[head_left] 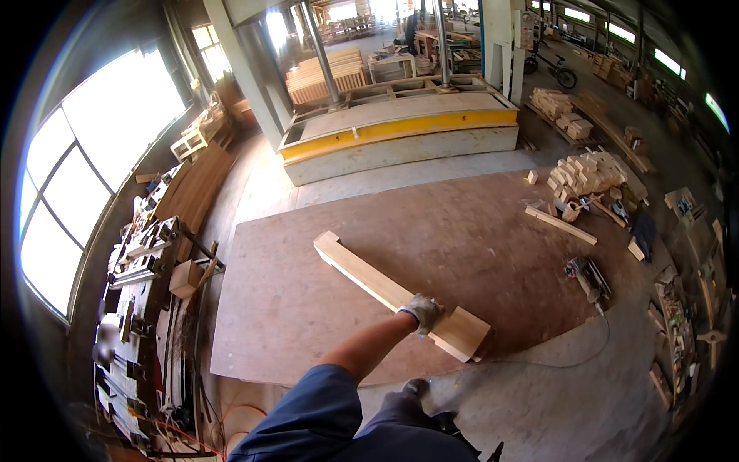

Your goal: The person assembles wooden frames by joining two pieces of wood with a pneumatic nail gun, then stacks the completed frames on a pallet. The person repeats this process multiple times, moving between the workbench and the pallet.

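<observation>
My left hand [423, 312], in a light work glove, is closed over a long pale wooden beam [366, 277] near its right end. The beam runs aslant over a large brown board, from the upper left down toward my feet. A small raised block [327, 239] sits at its far left end. A wider wooden block [464, 329] shows at the near right end, just beyond my hand; whether it is part of the beam, I cannot tell. The glove hides the stretch of wood beneath it. My right hand is out of sight.
On the brown board [269, 308] to the right lie a corded power tool [587, 279], a wooden strip [562, 225] and a heap of wood blocks [589, 177]. A large press with a yellow band [400, 125] stands ahead. A cluttered workbench [142, 262] lines the left.
</observation>
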Motion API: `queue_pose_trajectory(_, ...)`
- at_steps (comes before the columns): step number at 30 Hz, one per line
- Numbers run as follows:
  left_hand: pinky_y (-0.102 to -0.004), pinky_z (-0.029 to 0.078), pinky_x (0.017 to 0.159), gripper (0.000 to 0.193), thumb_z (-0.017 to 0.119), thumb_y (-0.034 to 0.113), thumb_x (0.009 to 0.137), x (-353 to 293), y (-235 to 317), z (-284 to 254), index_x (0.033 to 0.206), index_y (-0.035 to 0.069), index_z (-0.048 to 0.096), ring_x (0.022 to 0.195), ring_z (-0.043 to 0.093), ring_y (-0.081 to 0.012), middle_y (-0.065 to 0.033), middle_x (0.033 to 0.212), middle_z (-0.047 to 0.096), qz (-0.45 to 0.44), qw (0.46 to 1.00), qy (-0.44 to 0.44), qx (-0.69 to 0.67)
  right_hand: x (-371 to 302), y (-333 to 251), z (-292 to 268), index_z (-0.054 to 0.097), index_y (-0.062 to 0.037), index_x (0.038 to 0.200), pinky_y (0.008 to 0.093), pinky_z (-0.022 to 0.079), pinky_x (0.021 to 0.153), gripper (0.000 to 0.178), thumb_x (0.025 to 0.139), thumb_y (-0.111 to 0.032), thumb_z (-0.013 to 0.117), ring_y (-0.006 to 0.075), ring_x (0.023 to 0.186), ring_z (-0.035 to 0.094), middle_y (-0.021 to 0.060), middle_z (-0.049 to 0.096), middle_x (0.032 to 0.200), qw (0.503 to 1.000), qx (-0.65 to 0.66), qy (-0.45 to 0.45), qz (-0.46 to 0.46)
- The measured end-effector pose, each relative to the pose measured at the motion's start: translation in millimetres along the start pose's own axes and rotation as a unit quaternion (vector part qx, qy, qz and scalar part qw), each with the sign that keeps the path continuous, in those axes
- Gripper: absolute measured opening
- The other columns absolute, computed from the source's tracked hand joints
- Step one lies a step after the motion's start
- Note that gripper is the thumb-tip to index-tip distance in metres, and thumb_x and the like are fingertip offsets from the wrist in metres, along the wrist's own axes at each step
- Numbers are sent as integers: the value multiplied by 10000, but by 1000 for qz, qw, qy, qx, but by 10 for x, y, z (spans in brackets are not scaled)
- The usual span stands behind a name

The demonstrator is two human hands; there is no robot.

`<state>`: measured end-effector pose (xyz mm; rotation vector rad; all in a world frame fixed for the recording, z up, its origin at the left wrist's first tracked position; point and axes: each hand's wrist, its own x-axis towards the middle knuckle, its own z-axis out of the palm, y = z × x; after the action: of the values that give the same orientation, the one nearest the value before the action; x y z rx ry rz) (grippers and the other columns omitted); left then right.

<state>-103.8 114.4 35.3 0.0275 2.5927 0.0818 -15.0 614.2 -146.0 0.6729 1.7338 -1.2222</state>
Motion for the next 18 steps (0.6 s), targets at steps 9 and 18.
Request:
queue_pose_trajectory(9, -477, 502, 984, 687, 836, 237, 687, -115, -90, -143, 1329, 117, 622, 1215, 651, -337, -154, 1252, 702, 77, 996, 29, -28, -119, -14, 287, 698, -93, 1055, 403, 556, 615, 168, 917, -189, 682, 262, 725, 686, 150, 724, 922, 999, 15, 33, 2)
queue_pose_trajectory(18, -498, 473, 1008, 714, 894, 380, 670, 28, -208, 175, 1288, 129, 639, 1221, 631, -327, -135, 1264, 670, 138, 982, 107, -75, -251, -135, 959, 698, -82, 1021, 400, 546, 595, 144, 916, -179, 683, 258, 695, 675, 141, 714, 888, 998, 22, 60, 4)
